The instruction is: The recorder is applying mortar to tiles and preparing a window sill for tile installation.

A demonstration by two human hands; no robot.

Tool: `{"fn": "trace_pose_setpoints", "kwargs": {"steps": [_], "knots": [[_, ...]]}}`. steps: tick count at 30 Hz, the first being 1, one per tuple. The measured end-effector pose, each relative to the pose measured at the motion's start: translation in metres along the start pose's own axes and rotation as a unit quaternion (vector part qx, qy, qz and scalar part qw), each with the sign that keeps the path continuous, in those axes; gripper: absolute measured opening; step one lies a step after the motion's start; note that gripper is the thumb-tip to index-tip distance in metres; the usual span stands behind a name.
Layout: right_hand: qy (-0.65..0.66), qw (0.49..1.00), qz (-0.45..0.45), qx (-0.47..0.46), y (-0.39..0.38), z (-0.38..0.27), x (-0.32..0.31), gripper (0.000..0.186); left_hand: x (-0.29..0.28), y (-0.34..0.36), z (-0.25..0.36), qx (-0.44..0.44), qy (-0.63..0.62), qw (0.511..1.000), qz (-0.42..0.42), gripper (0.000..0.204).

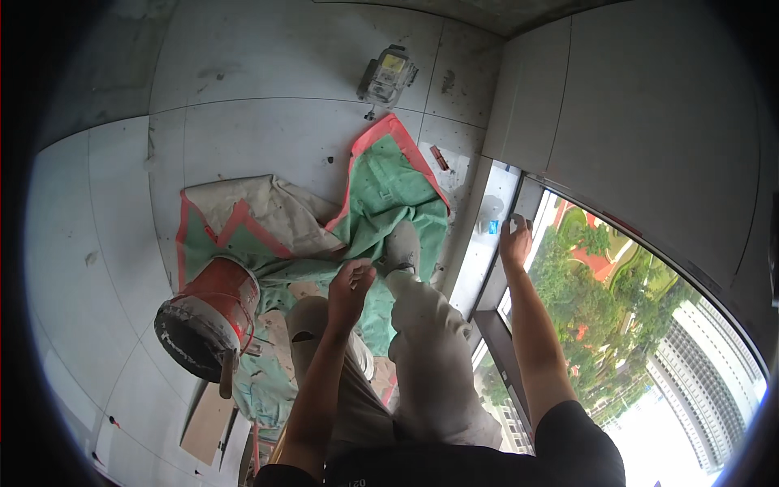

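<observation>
Crumpled green cloth [383,176], red-edged, partly grey

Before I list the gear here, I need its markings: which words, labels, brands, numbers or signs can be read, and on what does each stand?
Bucket: white script-like marks on its dark end; not copied here.
Shirt: pale characters at the picture's lower edge, partly cut off; not copied.
Device: yellow label, too small to read.
Blue item on the ledge: too small to tell whether it bears text.
</observation>
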State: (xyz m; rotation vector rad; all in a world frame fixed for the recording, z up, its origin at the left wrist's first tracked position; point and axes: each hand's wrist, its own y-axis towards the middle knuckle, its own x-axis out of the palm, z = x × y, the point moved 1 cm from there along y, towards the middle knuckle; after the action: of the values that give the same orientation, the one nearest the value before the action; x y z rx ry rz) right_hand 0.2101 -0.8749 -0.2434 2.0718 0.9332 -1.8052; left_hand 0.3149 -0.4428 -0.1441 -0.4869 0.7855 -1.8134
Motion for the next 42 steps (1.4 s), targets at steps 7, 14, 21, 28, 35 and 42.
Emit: {"fn": "trace_pose_setpoints", "kwargs": {"steps": [7,14,21,28,35,42], "knots": [[0.198,0.962,0.053,-0.178,0.012,-0.068,0.018,0.019,-0.041,0.091,-0.030,0.216,0.013,0.976,0.034,0.023],[0.293,0.925,-0.136,-0.199,-0.104,-0.157,-0.047,0.038,-0.096,-0.024,-0.023,0.197,0.010,0.978,0.068,0.028],[0.326,0.856,-0.038,-0.399,-0.224,-0.313,-0.257,0.030,-0.149,-0.112,-0.090,0.378,0.210,0.896,0.105,0.020],[0.135,0.698,-0.197,-0.675,-0.343,-0.391,-0.173,0.027,-0.174,-0.137,-0.090,0.353,0.291,0.867,0.197,0.020],[0.109,0.718,-0.180,-0.664,-0.318,-0.353,-0.186,0.036,-0.151,-0.111,-0.070,0.265,0.224,0.934,0.089,0.020],[0.078,0.759,-0.166,-0.625,-0.332,-0.339,-0.192,0.033,-0.149,-0.094,-0.075,0.380,0.223,0.888,0.128,0.024]]}}
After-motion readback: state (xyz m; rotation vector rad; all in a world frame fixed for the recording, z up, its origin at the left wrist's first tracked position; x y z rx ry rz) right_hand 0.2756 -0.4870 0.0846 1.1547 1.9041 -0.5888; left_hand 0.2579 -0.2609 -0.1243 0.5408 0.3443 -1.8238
